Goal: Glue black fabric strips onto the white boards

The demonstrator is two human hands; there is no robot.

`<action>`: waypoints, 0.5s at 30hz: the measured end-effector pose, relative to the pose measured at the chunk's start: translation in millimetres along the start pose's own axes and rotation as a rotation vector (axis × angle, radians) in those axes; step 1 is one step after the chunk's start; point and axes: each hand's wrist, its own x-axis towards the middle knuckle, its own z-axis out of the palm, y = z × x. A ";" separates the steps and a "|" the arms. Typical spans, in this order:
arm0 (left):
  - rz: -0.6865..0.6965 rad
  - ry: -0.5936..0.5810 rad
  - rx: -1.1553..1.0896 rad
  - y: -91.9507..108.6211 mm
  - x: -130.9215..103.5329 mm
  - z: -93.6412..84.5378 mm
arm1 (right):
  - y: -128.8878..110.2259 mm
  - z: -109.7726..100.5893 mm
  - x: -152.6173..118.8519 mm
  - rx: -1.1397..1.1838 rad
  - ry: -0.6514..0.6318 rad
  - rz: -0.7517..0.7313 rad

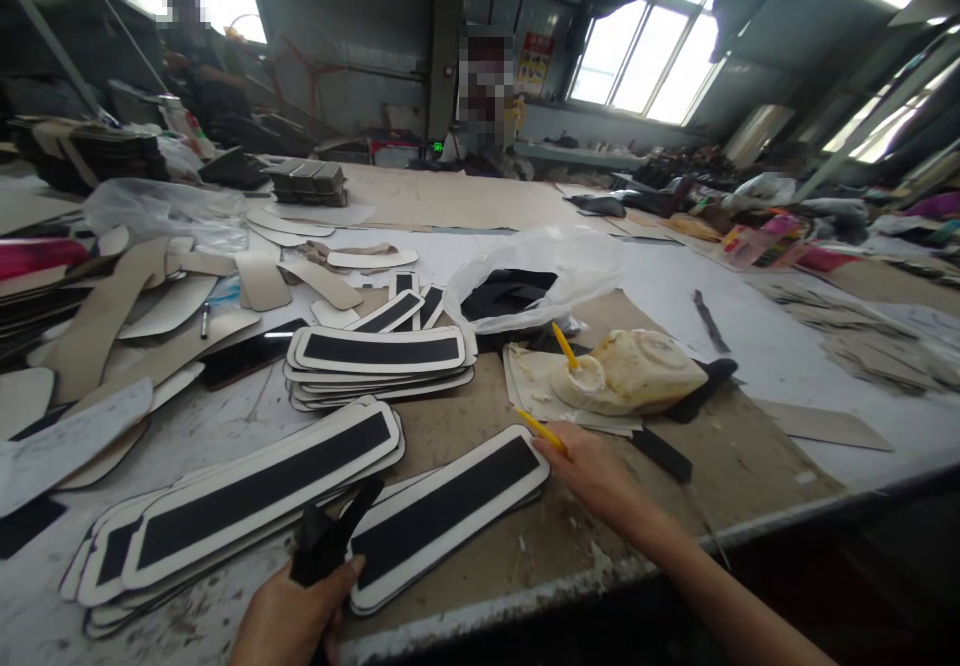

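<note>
My left hand point(296, 611), at the lower centre, is closed round some black strips point(330, 536), its thumb at the near end of a white-edged piece with a black band point(450, 516). My right hand point(581, 461) grips a yellow stick point(541, 431) by the far right end of that piece. Behind it lies a glue-stained container point(649, 371) on its side, with a second yellow stick point(565, 346) standing in its opening. Stacks of similar banded pieces point(262, 491) lie to the left, with another stack point(382, 351) farther back.
A clear plastic bag point(540, 246) with black pieces sits mid-table. Beige strips point(112, 316) and a dark phone point(247, 356) lie left. Grey pieces point(862, 336) lie right. The table's front edge point(637, 566) runs below my right arm. People point(206, 66) are in the background.
</note>
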 end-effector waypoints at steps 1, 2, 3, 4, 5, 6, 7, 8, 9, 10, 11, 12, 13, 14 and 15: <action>-0.002 -0.009 -0.039 0.0 -0.7 0.3 | -2.3 -0.5 -0.3 0.056 0.011 0.026; -0.002 -0.023 -0.083 0.2 -1.8 0.3 | -4.8 -1.7 -0.4 0.116 0.006 0.055; 0.002 -0.039 -0.130 0.2 -2.9 -0.1 | -7.4 -3.3 -0.5 0.180 -0.016 0.088; 0.006 -0.050 -0.167 -0.1 -3.9 -1.0 | -9.8 -5.2 -0.9 0.248 -0.055 0.126; 0.007 -0.052 -0.197 -0.9 -4.6 -2.6 | -11.9 -7.3 -1.6 0.318 -0.098 0.161; 0.011 -0.047 -0.226 -2.4 -5.2 -4.9 | -13.4 -9.6 -2.6 0.385 -0.142 0.198; 0.014 -0.036 -0.253 -4.4 -5.6 -7.9 | -14.2 -11.8 -4.1 0.452 -0.177 0.230; 0.014 -0.026 -0.284 -6.7 -6.1 -11.5 | -14.4 -14.0 -5.9 0.514 -0.195 0.257; 0.012 -0.016 -0.314 -9.1 -6.9 -15.4 | -14.4 -16.0 -7.9 0.567 -0.198 0.274; 0.013 -0.007 -0.339 -11.2 -8.2 -19.3 | -14.4 -17.8 -10.0 0.609 -0.190 0.282; 0.014 -0.010 -0.369 -12.6 -10.1 -23.1 | -15.0 -19.2 -12.2 0.643 -0.176 0.287; 0.016 -0.017 -0.416 -13.3 -12.7 -26.7 | -16.5 -20.3 -14.3 0.673 -0.166 0.292; 0.015 -0.030 -0.487 -13.2 -16.1 -29.8 | -19.2 -20.9 -16.4 0.699 -0.159 0.294; 0.002 -0.047 -0.583 -12.4 -20.0 -32.7 | -23.2 -20.9 -18.3 0.719 -0.155 0.295; -0.020 -0.061 -0.691 -11.3 -24.3 -35.4 | -28.3 -20.4 -20.1 0.734 -0.152 0.295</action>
